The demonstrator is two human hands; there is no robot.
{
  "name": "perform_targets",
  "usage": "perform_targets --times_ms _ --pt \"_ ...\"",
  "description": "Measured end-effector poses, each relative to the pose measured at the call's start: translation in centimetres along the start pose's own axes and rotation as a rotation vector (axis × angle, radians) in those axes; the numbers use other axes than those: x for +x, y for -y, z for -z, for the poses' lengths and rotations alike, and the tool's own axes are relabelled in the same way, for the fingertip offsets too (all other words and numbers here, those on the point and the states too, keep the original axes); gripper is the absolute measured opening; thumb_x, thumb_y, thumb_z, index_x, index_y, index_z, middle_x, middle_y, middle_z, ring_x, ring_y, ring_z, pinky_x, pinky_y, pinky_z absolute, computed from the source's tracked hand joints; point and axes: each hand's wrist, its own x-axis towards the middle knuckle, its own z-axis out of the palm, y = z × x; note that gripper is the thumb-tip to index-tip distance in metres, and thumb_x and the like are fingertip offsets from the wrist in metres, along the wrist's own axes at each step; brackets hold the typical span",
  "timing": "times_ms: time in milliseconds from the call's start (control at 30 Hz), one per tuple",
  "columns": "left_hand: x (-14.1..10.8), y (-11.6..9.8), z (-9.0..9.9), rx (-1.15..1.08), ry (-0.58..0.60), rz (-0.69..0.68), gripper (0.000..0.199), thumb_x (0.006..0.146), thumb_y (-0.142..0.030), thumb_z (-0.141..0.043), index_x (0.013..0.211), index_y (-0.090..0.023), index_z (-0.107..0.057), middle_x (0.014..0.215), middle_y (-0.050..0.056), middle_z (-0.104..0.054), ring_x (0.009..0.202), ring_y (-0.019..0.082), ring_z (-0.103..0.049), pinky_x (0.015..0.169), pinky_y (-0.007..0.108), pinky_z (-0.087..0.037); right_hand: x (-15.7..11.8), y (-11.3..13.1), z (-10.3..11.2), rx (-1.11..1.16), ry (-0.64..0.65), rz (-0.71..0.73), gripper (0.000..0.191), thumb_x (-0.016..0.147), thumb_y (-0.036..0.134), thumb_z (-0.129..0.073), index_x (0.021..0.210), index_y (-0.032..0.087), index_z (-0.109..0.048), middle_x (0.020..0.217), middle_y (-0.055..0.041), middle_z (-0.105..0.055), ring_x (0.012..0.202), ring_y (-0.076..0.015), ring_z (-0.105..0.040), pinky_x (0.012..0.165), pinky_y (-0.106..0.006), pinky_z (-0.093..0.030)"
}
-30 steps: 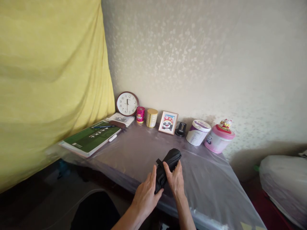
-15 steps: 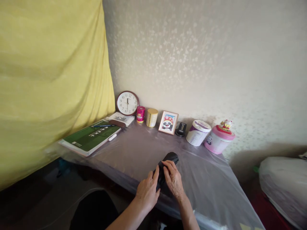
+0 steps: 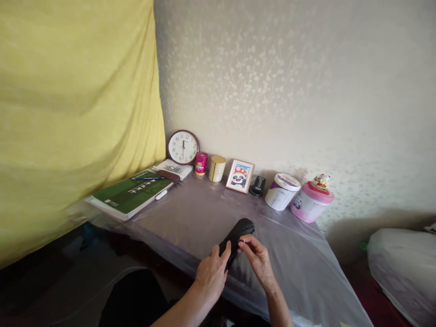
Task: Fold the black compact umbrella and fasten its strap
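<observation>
A black folded umbrella point(image 3: 242, 228) lies slantwise over the near part of the table, its rounded far end pointing away from me. My left hand point(image 3: 213, 270) is closed around its near part, with the fingers on top and the thumb side hidden beneath. On the right flank of the umbrella, my right hand point(image 3: 257, 256) pinches a small dark edge of it between thumb and forefinger; it may be a strap, but it is too small to tell. The umbrella's near end is covered by my left hand.
Along the wall stand a clock point(image 3: 184, 147), a pink can point(image 3: 201, 163), a yellow can point(image 3: 217, 168), a panda picture frame point(image 3: 240, 176), a black stand point(image 3: 258, 186), a white tub point(image 3: 282, 192) and a pink tub point(image 3: 310, 203). A green book point(image 3: 131, 193) lies left on the plastic-covered table point(image 3: 190, 213).
My right hand has shifted right and slightly down, from lying over the umbrella to pinching at its right side. My left hand keeps its hold. The view has tilted slightly.
</observation>
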Motion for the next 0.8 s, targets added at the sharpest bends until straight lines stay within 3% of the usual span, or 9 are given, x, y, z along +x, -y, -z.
perform_targets --times_ms 133,267,433,567,633,800 --pt "-0.2 -0.5 0.4 0.08 0.025 0.006 0.06 0.079 -0.015 -0.048 0.134 -0.03 -0.026 0.108 0.01 -0.052 0.067 0.016 -0.063 0.06 0.028 -0.051 1.0 0.7 -0.3 -0.01 0.106 -0.04 0.025 0.075 0.043 -0.057 0.078 0.019 -0.059 0.071 0.0014 -0.056 0.064 -0.0126 -0.058 0.063 -0.025 -0.047" --pt "-0.3 -0.6 0.6 0.092 0.024 0.0 0.06 0.079 -0.015 -0.049 0.133 -0.028 -0.027 0.107 0.01 -0.052 0.066 0.016 -0.063 0.059 0.027 -0.052 2.5 0.9 -1.0 -0.156 0.186 -0.026 0.026 0.081 0.042 -0.049 0.079 0.018 -0.059 0.066 0.0016 -0.055 0.059 -0.0112 -0.055 0.059 -0.023 -0.047" --pt "-0.5 -0.5 0.3 0.056 0.002 0.015 0.065 0.075 -0.025 -0.058 0.133 -0.019 -0.029 0.109 0.01 -0.053 0.069 0.016 -0.062 0.061 0.026 -0.052 3.9 0.2 -1.9 -0.555 0.179 0.165 0.015 0.078 0.023 -0.05 0.071 0.02 -0.062 0.073 -0.0015 -0.056 0.066 -0.0124 -0.055 0.066 -0.025 -0.045" --pt "-1.0 -0.2 0.4 0.001 0.006 0.022 0.072 0.074 -0.026 -0.06 0.135 -0.02 -0.023 0.113 0.01 -0.051 0.075 0.017 -0.062 0.065 0.026 -0.051 4.6 -0.4 -2.7 -0.681 0.15 0.164 0.01 0.071 0.017 -0.053 0.074 0.019 -0.063 0.075 -0.0026 -0.057 0.069 -0.0142 -0.056 0.069 -0.028 -0.046" --pt "-1.5 0.2 0.7 -0.017 0.035 0.019 0.076 0.074 -0.023 -0.059 0.137 -0.022 -0.016 0.121 0.012 -0.047 0.079 0.018 -0.062 0.068 0.027 -0.05 4.7 -0.3 -2.8 -0.599 0.092 0.103 0.01 0.072 0.023 -0.055 0.074 0.018 -0.063 0.071 -0.002 -0.057 0.065 -0.014 -0.056 0.065 -0.028 -0.047" --pt "-2.8 1.2 1.5 -0.058 0.132 0.016 0.082 0.075 -0.017 -0.054 0.139 -0.025 -0.002 0.134 0.016 -0.034 0.091 0.02 -0.06 0.076 0.03 -0.048 4.5 0.3 -1.2 -0.055 -0.039 -0.195 0.037 0.076 0.049 -0.048 0.088 0.016 -0.061 0.076 -0.0023 -0.061 0.047 -0.008 -0.05 0.046 -0.022 -0.045"
